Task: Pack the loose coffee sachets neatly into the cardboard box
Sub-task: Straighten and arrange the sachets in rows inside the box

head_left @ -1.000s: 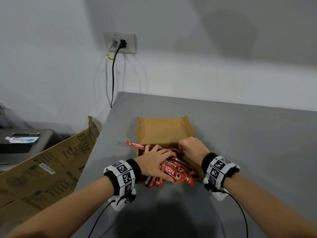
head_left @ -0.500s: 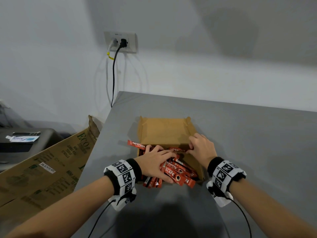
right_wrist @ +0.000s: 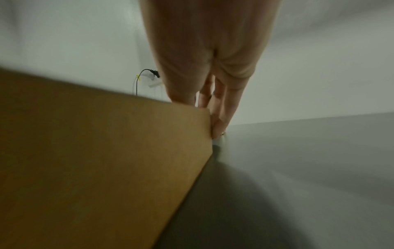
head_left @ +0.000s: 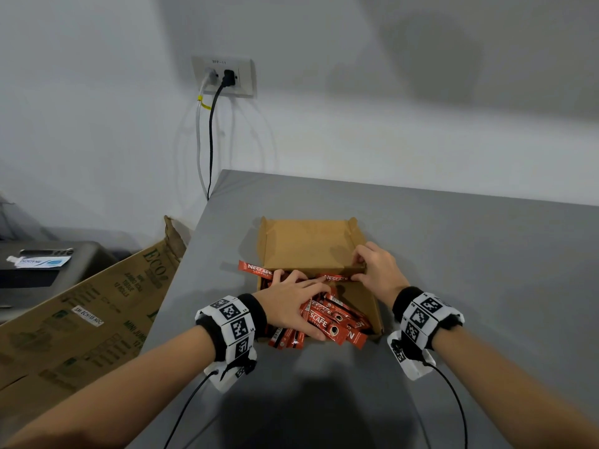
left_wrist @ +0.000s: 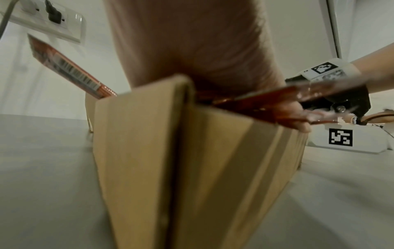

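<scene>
An open brown cardboard box (head_left: 308, 244) sits on the grey table (head_left: 470, 270), its lid laid back flat. Red Nescafe sachets (head_left: 337, 322) lie in a loose pile inside, several poking over the near edge. One sachet (head_left: 256, 270) sticks out over the left wall and shows as a sachet (left_wrist: 70, 70) slanting upward in the left wrist view. My left hand (head_left: 291, 294) lies flat on the pile, fingers spread. My right hand (head_left: 372, 270) grips the box's far right corner, thumb beside another sachet (head_left: 337, 278). Its fingers (right_wrist: 219, 118) run down the box wall (right_wrist: 95, 151) outside.
A large printed carton (head_left: 81, 312) leans against the table's left edge. Behind it stands a dark unit with a white tube (head_left: 39, 262) on top. A wall socket (head_left: 223, 76) holds two cables that hang down behind the table's far left corner.
My right hand has left the sachets in the middle of the box and moved right and back to the box's far right corner. My left hand stays on the pile.
</scene>
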Available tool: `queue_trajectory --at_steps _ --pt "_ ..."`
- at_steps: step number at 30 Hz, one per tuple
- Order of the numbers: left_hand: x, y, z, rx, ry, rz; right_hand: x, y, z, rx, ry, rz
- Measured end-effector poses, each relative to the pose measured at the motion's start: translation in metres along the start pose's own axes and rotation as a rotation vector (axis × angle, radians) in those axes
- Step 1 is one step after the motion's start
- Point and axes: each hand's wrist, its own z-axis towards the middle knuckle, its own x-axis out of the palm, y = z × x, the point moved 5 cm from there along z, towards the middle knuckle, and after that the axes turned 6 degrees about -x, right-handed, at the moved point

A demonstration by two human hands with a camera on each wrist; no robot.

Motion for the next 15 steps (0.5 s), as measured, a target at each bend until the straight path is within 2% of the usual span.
queue_trajectory --at_steps 5,11,15 --pt "-0.0011 -0.0011 -0.0012 -0.004 0.008 -0.001 -0.0007 -0.0055 0.0048 0.016 0.085 0.003" --pt "-0.0011 -0.0004 -0.0007 -0.008 0.01 -0.007 0.0034 -0.0038 0.0032 -0.005 -0.009 -0.025" --pt "-0.001 -0.0005 -0.0012 -0.001 0.002 -0.009 -0.0005 -0.0009 -0.0004 0.004 0.031 -0.046"
